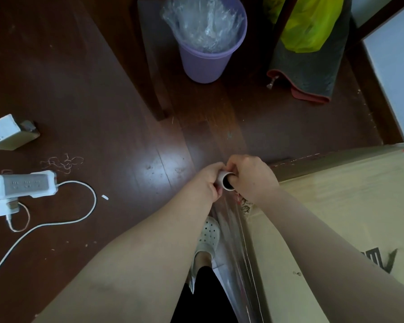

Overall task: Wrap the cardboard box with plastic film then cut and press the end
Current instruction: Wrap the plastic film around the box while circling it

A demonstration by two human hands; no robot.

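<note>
Two bare forearms are seen closest, reaching forward from the bottom edge. Both hands are curled tight round one small white cardboard tube (226, 181) of plastic film: the left hand (209, 180) is wrapped round its left side and the right hand (251, 178) is closed over its right end. A shiny sheet of clear film (236, 248) is stretched from the tube down the side of the big tan cardboard box (348, 183), which is stood on the dark wooden floor (103, 101) at the right. Wrapping is judged to be under way. The film should be pulled tight and flat, and the tube held level and close to the box, so wrinkles are not made
</note>
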